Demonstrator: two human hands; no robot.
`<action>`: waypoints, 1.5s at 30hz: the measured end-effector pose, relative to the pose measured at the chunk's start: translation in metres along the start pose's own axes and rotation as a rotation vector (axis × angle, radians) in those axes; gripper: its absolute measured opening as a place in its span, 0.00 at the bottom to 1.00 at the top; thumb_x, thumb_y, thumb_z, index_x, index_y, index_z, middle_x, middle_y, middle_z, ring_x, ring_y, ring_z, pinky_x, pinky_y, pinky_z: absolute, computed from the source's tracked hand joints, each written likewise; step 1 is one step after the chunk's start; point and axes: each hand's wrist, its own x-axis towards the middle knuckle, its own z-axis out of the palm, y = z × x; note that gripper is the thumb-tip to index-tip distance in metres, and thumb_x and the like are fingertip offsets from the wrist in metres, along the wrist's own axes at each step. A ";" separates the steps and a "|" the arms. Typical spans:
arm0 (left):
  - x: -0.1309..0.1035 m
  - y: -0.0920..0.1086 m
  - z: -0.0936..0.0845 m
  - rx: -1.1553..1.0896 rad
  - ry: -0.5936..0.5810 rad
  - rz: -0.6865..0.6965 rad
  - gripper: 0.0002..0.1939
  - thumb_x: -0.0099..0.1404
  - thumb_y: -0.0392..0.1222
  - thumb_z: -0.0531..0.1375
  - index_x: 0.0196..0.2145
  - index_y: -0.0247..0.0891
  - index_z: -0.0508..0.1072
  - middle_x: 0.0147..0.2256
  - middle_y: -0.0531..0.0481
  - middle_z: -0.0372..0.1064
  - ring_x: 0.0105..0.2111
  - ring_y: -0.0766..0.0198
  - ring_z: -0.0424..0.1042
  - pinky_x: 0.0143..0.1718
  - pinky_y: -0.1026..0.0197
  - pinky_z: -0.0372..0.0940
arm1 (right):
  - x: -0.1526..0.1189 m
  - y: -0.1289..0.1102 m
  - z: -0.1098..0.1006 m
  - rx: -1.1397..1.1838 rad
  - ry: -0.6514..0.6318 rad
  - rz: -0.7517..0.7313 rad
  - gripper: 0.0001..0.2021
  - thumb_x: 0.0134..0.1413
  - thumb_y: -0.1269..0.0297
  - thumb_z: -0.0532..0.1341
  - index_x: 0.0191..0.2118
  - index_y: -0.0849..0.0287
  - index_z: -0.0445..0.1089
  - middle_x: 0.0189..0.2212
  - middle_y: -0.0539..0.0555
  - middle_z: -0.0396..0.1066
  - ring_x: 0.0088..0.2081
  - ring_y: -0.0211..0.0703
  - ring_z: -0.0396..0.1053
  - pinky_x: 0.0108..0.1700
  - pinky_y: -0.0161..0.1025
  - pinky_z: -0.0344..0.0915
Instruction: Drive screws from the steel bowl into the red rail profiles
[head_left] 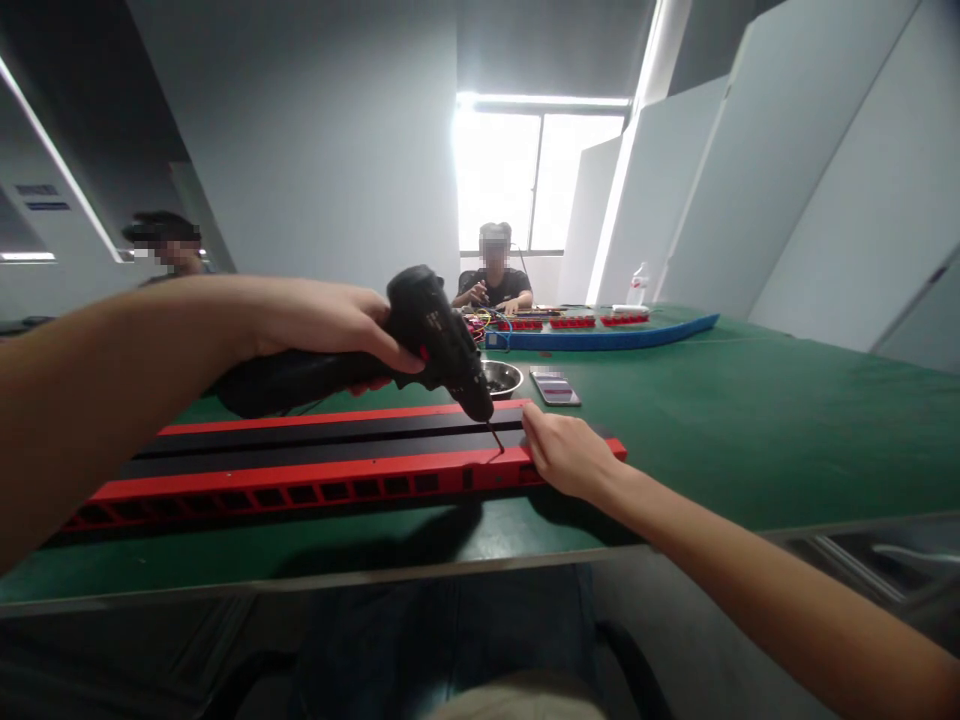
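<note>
My left hand (322, 320) is closed around the handle of a black power drill (442, 340), which is tilted down to the right. The drill's thin bit touches the red top edge of a long red-and-black power strip (337, 472), near its right end. A row of square openings runs along the strip's near side. Close to the bit, my right hand (566, 452) is closed over the strip's right end, with its fingertips partly hidden. Behind the drill stands a metal bowl (510, 378), its contents too dark to make out.
A phone (555, 388) lies beyond my right hand on the green table (780, 430). Farther back are a long blue strip (600, 340), several red socket pieces (572, 322), coloured wires and a bottle (638, 285). One person (495, 285) sits opposite; another (169, 245) is at far left.
</note>
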 end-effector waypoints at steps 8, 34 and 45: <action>0.003 -0.069 0.000 -0.101 -0.040 -0.056 0.20 0.54 0.44 0.72 0.43 0.32 0.80 0.30 0.41 0.76 0.24 0.59 0.73 0.22 0.62 0.67 | -0.002 0.011 -0.001 -0.043 0.000 -0.011 0.12 0.65 0.66 0.50 0.50 0.63 0.60 0.32 0.59 0.75 0.27 0.46 0.68 0.30 0.40 0.45; 0.003 -0.153 0.050 -0.973 -0.101 -0.121 0.15 0.61 0.43 0.68 0.42 0.31 0.76 0.28 0.48 0.70 0.23 0.67 0.72 0.21 0.67 0.70 | 0.002 0.082 -0.034 0.165 0.028 0.070 0.14 0.69 0.55 0.49 0.37 0.55 0.67 0.33 0.56 0.78 0.32 0.47 0.74 0.35 0.39 0.61; -0.004 -0.142 0.048 -1.070 -0.023 -0.200 0.07 0.66 0.39 0.62 0.37 0.32 0.73 0.26 0.49 0.69 0.21 0.68 0.71 0.19 0.68 0.69 | 0.177 0.055 0.025 0.066 -0.307 0.277 0.08 0.50 0.62 0.70 0.35 0.62 0.79 0.35 0.64 0.77 0.36 0.52 0.74 0.37 0.40 0.63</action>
